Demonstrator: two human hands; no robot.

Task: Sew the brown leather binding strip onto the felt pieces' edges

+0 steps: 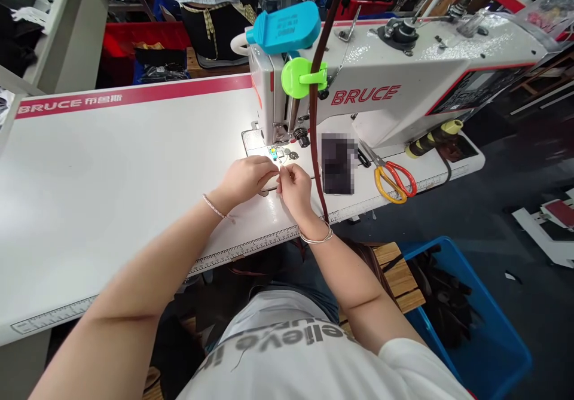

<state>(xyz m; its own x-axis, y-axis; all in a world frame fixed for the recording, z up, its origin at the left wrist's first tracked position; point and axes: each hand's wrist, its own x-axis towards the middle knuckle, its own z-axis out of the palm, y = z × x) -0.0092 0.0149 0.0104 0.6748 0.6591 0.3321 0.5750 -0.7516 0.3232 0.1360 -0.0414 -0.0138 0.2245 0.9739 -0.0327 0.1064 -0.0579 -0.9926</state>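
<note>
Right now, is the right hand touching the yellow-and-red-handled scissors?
Apart: the head view shows the right hand well left of the scissors, with a hanging brown strap between them.

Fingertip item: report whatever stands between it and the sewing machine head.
A small blue-green piece and a round dark piece lie on the white table, just ahead of the left hand and right hand, short of the sewing machine head.

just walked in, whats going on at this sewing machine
A person is working at a white BRUCE industrial sewing machine, with both hands together on its table in front of the needle area. The left hand and right hand meet at the fingertips, over something too small to make out. A brown strap hangs beside them, red-and-yellow scissors lie to the right, and a blue crate holds dark pieces.
</note>
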